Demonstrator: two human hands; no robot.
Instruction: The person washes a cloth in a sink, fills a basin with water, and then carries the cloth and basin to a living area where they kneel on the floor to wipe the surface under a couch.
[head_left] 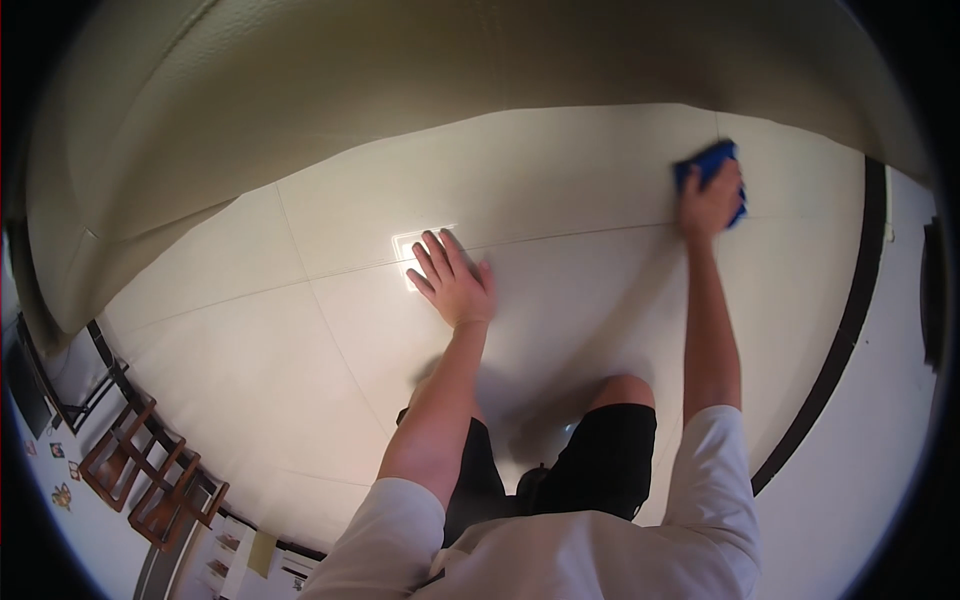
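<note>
My right hand (712,203) presses a folded blue cloth (712,160) against the pale tiled floor (580,180), close to the lower edge of the sofa-like piece. Its fingers lie over the cloth and are slightly blurred. My left hand (455,283) rests flat on the tiles with its fingers spread, beside a bright square reflection, holding nothing. Both arms reach forward from my knees, which are on the floor.
A large beige leather-like piece of furniture (400,70) spans the far side. A dark baseboard (858,300) runs along the white wall (900,400) at right. Brown wooden chairs (150,480) stand at the far left.
</note>
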